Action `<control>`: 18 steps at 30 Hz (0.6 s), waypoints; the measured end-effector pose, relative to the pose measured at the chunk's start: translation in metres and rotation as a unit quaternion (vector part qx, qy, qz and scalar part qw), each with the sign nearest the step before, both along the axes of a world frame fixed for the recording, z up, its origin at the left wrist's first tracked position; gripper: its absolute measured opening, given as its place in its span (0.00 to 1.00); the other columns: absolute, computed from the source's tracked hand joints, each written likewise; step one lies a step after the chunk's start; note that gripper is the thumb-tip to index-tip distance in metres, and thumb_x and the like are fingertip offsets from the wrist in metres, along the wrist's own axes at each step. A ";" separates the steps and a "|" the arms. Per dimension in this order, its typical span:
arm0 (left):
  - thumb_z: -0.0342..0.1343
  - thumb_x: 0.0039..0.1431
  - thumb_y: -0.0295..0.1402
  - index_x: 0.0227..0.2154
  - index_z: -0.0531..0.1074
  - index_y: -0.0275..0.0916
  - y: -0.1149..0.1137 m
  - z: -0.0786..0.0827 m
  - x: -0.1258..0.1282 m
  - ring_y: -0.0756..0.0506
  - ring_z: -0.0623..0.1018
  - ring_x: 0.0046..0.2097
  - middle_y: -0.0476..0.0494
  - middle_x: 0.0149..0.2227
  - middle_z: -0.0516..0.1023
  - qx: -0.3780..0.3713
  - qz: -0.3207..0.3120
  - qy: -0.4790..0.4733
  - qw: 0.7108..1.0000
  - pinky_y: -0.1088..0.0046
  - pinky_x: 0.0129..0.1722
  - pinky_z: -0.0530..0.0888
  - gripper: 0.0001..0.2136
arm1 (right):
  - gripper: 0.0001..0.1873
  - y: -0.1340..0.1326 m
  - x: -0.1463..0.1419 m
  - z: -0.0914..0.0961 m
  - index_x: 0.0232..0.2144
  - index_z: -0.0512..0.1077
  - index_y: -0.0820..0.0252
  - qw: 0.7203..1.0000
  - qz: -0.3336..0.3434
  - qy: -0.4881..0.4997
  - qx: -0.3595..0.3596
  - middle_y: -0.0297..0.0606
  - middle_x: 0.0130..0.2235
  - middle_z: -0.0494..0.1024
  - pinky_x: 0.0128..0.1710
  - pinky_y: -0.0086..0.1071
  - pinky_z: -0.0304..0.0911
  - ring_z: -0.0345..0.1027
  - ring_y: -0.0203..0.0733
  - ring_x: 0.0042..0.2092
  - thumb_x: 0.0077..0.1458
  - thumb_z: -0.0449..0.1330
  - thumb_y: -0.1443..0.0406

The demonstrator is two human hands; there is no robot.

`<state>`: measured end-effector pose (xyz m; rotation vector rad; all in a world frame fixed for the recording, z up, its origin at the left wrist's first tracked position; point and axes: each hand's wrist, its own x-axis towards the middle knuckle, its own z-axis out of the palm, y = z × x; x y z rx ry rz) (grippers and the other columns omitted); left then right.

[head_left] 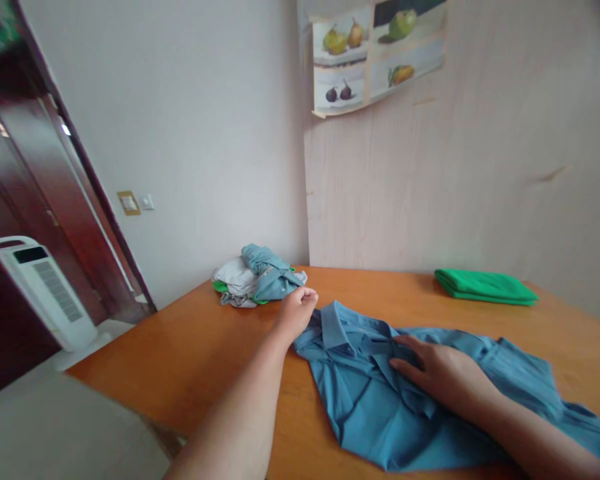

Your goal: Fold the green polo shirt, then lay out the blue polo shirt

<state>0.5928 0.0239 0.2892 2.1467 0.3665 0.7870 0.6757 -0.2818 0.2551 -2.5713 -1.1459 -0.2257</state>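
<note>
A blue collared shirt [380,407] lies spread on the orange wooden table [190,353]. My left hand [299,310] is closed at the shirt's left shoulder edge beside the collar, pinching the fabric. My right hand [437,373] lies flat, fingers stretched, on the shirt's front just right of the collar, pressing it down. Both forearms reach in from the bottom of the view.
A heap of crumpled clothes [257,277], grey, blue and green, sits at the table's far left corner. A folded green garment [485,287] lies at the far right by the wall. A white fan heater [43,290] stands on the floor beside a dark wooden door.
</note>
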 end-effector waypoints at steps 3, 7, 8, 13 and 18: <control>0.56 0.59 0.33 0.41 0.77 0.39 0.019 0.002 0.005 0.41 0.77 0.50 0.39 0.46 0.80 0.045 0.093 -0.007 0.995 0.63 0.53 0.70 0.10 | 0.29 0.000 0.006 -0.010 0.56 0.72 0.52 1.000 0.001 -0.004 -0.005 0.44 0.39 0.84 0.38 0.43 0.70 0.79 0.56 0.40 0.62 0.51 0.44; 0.59 0.57 0.38 0.51 0.74 0.44 0.039 0.012 0.008 0.34 0.67 0.62 0.37 0.58 0.72 0.145 0.220 0.040 0.964 0.52 0.61 0.62 0.19 | 0.30 0.000 0.013 -0.019 0.56 0.72 0.51 1.000 0.007 -0.008 0.004 0.43 0.42 0.84 0.40 0.45 0.72 0.79 0.57 0.42 0.62 0.50 0.43; 0.60 0.56 0.40 0.54 0.72 0.47 0.044 0.014 0.010 0.32 0.63 0.65 0.38 0.62 0.68 0.186 0.241 0.070 0.950 0.50 0.63 0.59 0.22 | 0.30 0.000 0.015 -0.022 0.56 0.72 0.51 1.000 0.008 -0.007 0.005 0.43 0.42 0.84 0.41 0.46 0.72 0.79 0.57 0.43 0.62 0.49 0.43; 0.67 0.45 0.51 0.65 0.61 0.53 0.075 0.010 0.017 0.24 0.38 0.72 0.42 0.73 0.44 0.258 0.242 0.211 0.911 0.35 0.64 0.45 0.42 | 0.30 0.000 0.024 -0.037 0.56 0.73 0.50 0.999 0.016 -0.015 0.042 0.42 0.41 0.84 0.44 0.47 0.74 0.80 0.57 0.42 0.61 0.52 0.43; 0.68 0.50 0.37 0.49 0.76 0.44 0.105 -0.001 0.016 0.23 0.58 0.67 0.32 0.66 0.62 0.213 0.203 0.216 0.931 0.41 0.59 0.63 0.21 | 0.30 -0.001 0.031 -0.046 0.53 0.76 0.47 0.998 0.005 0.001 0.064 0.42 0.39 0.84 0.43 0.52 0.76 0.80 0.60 0.40 0.57 0.54 0.42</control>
